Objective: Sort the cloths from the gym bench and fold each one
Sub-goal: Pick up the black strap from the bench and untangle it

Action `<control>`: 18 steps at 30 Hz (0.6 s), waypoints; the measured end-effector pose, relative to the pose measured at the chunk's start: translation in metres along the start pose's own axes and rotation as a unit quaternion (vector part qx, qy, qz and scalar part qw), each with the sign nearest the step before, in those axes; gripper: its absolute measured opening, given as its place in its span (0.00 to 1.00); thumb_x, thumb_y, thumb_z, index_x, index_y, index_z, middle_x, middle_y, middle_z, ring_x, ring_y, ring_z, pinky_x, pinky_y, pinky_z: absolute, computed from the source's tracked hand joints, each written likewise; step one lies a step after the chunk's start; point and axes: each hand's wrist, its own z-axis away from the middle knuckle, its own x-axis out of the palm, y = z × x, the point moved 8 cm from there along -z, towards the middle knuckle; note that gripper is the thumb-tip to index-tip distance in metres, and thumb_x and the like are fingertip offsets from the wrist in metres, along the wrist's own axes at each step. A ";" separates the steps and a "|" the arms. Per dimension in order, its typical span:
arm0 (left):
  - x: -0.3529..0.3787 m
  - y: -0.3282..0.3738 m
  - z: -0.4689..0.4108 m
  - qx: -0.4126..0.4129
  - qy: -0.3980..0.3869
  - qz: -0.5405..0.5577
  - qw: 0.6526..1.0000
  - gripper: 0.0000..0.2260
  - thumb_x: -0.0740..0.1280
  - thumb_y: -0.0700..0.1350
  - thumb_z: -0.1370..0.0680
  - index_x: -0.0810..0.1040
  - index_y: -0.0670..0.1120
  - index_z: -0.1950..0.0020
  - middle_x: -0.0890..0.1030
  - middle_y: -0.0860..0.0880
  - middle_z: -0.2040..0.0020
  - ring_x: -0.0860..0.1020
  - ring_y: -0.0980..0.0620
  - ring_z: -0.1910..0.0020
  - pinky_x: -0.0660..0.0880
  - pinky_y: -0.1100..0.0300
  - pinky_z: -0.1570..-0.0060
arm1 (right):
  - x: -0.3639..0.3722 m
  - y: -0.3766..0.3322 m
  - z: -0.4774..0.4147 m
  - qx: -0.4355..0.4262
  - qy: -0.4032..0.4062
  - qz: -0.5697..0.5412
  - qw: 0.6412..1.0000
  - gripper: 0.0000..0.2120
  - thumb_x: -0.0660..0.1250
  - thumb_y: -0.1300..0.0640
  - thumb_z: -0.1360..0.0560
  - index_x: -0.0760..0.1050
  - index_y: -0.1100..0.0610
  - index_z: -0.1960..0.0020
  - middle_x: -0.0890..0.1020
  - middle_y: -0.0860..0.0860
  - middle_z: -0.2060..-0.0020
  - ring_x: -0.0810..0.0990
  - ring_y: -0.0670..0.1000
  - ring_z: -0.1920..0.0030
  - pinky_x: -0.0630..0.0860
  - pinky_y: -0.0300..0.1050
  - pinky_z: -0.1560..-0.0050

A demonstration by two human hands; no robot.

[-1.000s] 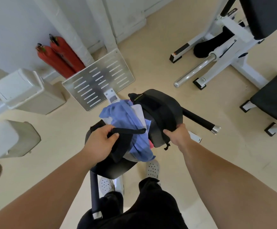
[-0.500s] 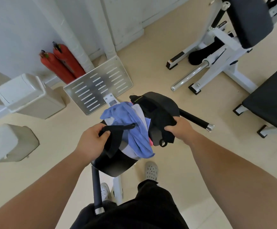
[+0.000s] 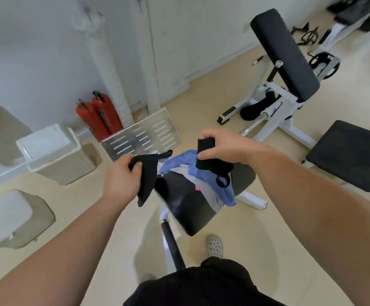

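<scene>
A small black padded gym bench seat (image 3: 186,208) stands in front of me. On it lies a heap of cloths: a blue cloth (image 3: 208,173) on top, a grey one under it and a bit of red showing. My left hand (image 3: 122,180) grips one end of a black cloth (image 3: 147,177), which hangs down at the seat's left edge. My right hand (image 3: 221,149) is closed on the other bunched black part (image 3: 206,155), lifted above the blue cloth, with a loop dangling below it.
Two white lidded bins (image 3: 56,151) stand at the left. Two red fire extinguishers (image 3: 100,115) and a slotted metal plate (image 3: 142,135) lean at the wall. A white-framed machine with a black pad (image 3: 283,54) and another black seat (image 3: 349,153) are at the right.
Both hands have lifted the black cloth off the heap and pulled apart, the right hand rising. The view has tilted up, showing more of the room.
</scene>
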 end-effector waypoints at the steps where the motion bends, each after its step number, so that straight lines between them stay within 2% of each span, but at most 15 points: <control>1: -0.021 -0.005 0.001 -0.003 0.019 0.017 1.000 0.06 0.62 0.45 0.19 0.77 0.47 0.54 0.81 0.50 0.60 0.79 0.44 0.57 0.76 0.50 0.56 | 0.011 -0.028 0.004 -0.021 -0.012 0.013 1.000 0.09 0.75 0.53 0.28 0.74 0.51 0.58 0.78 0.49 0.63 0.76 0.48 0.63 0.73 0.42 0.64; 4: -0.071 -0.012 0.004 0.001 0.046 0.062 0.997 0.06 0.62 0.45 0.19 0.77 0.48 0.54 0.80 0.51 0.59 0.79 0.44 0.56 0.77 0.46 0.52 | 0.048 -0.099 0.017 -0.065 -0.057 0.022 0.996 0.10 0.77 0.56 0.30 0.76 0.55 0.58 0.78 0.51 0.64 0.75 0.46 0.65 0.74 0.41 0.64; 7: -0.096 -0.012 0.016 0.022 0.030 0.118 0.992 0.06 0.62 0.43 0.18 0.77 0.52 0.50 0.81 0.53 0.56 0.81 0.48 0.53 0.79 0.46 0.49 | 0.079 -0.151 0.029 -0.107 -0.088 0.028 0.990 0.12 0.78 0.59 0.31 0.75 0.54 0.61 0.74 0.48 0.67 0.72 0.42 0.68 0.69 0.33 0.67; 9: -0.104 -0.011 0.029 0.038 -0.003 0.183 0.982 0.12 0.62 0.41 0.18 0.75 0.59 0.42 0.84 0.53 0.51 0.83 0.51 0.53 0.81 0.48 0.50 | 0.093 -0.172 0.033 -0.129 -0.081 0.064 0.986 0.11 0.80 0.58 0.32 0.76 0.54 0.59 0.76 0.49 0.64 0.72 0.42 0.67 0.69 0.33 0.66; 11: -0.108 -0.010 0.041 0.072 -0.037 0.210 0.974 0.20 0.61 0.38 0.18 0.73 0.65 0.38 0.84 0.52 0.48 0.84 0.52 0.51 0.80 0.52 0.49 | 0.102 -0.190 0.034 -0.161 -0.054 0.121 0.978 0.13 0.80 0.55 0.33 0.76 0.51 0.58 0.77 0.48 0.60 0.75 0.46 0.60 0.71 0.40 0.60; 14: -0.113 -0.013 0.056 0.105 -0.065 0.174 0.977 0.19 0.60 0.33 0.20 0.81 0.57 0.51 0.83 0.57 0.52 0.80 0.62 0.52 0.73 0.62 0.48 | 0.111 -0.208 0.034 -0.190 -0.029 0.151 0.970 0.18 0.80 0.54 0.34 0.70 0.43 0.63 0.73 0.43 0.61 0.75 0.51 0.55 0.74 0.49 0.54; 16: -0.107 -0.022 0.063 0.083 -0.118 0.192 0.971 0.16 0.61 0.33 0.23 0.83 0.51 0.57 0.84 0.53 0.57 0.80 0.57 0.56 0.72 0.59 0.50 | 0.109 -0.216 0.033 -0.202 0.013 0.146 0.969 0.21 0.80 0.54 0.34 0.67 0.43 0.66 0.72 0.43 0.63 0.74 0.52 0.59 0.76 0.52 0.56; 18: -0.101 -0.026 0.073 0.073 -0.176 0.218 0.957 0.09 0.64 0.41 0.27 0.84 0.48 0.56 0.84 0.46 0.57 0.80 0.52 0.55 0.74 0.53 0.52 | 0.107 -0.223 0.032 -0.218 0.063 0.122 0.966 0.19 0.80 0.56 0.35 0.68 0.46 0.66 0.72 0.44 0.64 0.73 0.51 0.61 0.75 0.52 0.57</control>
